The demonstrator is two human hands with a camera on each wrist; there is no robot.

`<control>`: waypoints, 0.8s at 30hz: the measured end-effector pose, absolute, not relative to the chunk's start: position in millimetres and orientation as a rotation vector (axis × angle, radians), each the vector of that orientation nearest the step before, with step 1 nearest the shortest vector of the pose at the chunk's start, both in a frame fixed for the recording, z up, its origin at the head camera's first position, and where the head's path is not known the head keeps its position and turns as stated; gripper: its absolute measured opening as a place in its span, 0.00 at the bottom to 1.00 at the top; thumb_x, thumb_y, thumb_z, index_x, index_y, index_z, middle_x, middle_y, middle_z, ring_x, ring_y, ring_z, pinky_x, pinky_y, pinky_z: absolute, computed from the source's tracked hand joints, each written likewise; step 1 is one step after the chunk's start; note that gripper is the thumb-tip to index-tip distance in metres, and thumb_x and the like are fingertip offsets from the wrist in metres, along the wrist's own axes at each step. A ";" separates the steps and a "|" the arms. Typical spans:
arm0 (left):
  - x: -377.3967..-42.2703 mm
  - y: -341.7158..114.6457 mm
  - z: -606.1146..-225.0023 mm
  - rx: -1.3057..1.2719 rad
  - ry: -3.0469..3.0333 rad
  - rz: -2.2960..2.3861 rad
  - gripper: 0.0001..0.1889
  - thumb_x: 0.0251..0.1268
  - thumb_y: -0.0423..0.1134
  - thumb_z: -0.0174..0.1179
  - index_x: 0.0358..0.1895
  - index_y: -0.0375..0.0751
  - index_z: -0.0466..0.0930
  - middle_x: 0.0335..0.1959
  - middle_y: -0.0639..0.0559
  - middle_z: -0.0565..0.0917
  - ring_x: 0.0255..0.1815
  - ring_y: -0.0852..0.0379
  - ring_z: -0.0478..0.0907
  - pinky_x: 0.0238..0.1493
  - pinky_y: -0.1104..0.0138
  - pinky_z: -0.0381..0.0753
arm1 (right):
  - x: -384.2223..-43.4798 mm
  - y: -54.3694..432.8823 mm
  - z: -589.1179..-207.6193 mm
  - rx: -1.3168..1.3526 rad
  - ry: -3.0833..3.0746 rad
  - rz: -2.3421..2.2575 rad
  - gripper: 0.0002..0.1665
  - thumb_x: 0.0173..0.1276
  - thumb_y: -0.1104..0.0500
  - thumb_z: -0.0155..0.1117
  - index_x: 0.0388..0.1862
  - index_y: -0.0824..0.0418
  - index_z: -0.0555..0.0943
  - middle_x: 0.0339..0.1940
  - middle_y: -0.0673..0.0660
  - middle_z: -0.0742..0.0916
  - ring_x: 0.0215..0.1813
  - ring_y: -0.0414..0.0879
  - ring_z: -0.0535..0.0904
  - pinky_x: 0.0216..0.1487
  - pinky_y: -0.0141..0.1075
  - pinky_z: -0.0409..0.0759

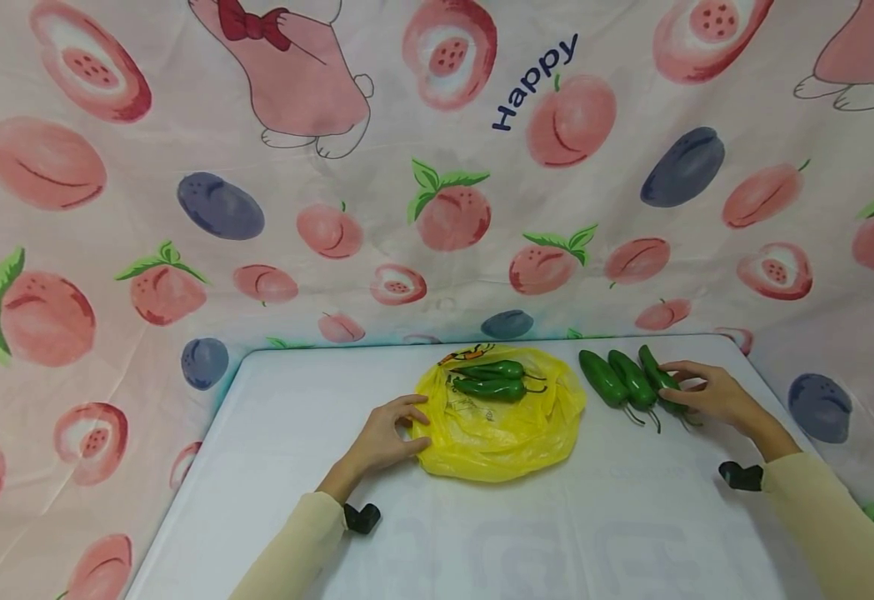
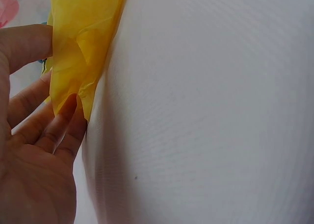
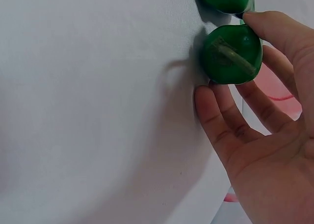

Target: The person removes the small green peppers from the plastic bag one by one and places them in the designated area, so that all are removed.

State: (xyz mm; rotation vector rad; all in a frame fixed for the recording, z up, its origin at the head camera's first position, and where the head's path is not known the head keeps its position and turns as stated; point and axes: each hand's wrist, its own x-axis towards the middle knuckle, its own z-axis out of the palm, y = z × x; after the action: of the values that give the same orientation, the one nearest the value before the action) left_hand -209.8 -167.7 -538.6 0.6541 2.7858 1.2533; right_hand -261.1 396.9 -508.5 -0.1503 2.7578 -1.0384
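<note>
You're apparently picking up the end pepper (image 1: 656,373), right hand (image 1: 716,395) pinching it (left hand (image 1: 382,433), loosely spread, touches the yellow bag (image 1: 496,446)), so lift clear of the neighbouring pepper (image 1: 633,380).

- ok I counted 5 peppers (image 1: 491,389), split 2 and 3
- there was just 1 bag (image 1: 507,446)
- 1 left hand (image 1: 386,429) and 1 right hand (image 1: 721,398) showed up
- sleeves (image 1: 826,508) came to 2
- black gadgets (image 1: 362,518), also got 2
- saw 1 table (image 1: 294,433)
</note>
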 end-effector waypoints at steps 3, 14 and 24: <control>-209.5 -167.3 -537.6 0.652 2.786 1.249 0.10 0.57 0.40 0.74 0.42 0.48 0.88 0.66 0.53 0.79 0.45 0.59 0.79 0.51 0.63 0.79 | -260.9 395.9 -508.2 -0.152 2.759 -1.037 0.42 0.71 0.44 0.70 0.74 0.66 0.70 0.61 0.76 0.77 0.58 0.73 0.76 0.51 0.59 0.82; -209.8 -167.5 -537.3 0.659 2.786 1.247 0.10 0.58 0.40 0.74 0.43 0.47 0.88 0.67 0.52 0.79 0.45 0.58 0.79 0.52 0.62 0.79 | -262.5 394.6 -508.2 -0.163 2.759 -1.036 0.42 0.71 0.43 0.69 0.73 0.67 0.70 0.62 0.78 0.76 0.58 0.74 0.75 0.51 0.59 0.83; -208.3 -167.8 -536.6 0.642 2.784 1.239 0.10 0.58 0.41 0.74 0.43 0.48 0.88 0.67 0.53 0.79 0.46 0.59 0.78 0.54 0.60 0.78 | -264.0 396.1 -507.9 -0.183 2.716 -1.072 0.42 0.70 0.46 0.71 0.72 0.69 0.70 0.61 0.79 0.76 0.55 0.71 0.79 0.43 0.47 0.87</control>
State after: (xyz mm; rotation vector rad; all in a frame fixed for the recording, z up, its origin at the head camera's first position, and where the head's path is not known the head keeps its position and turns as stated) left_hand -208.3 -167.8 -536.6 0.6420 2.7838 1.2389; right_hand -264.0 396.1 -507.9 -0.1834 2.7157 -1.0722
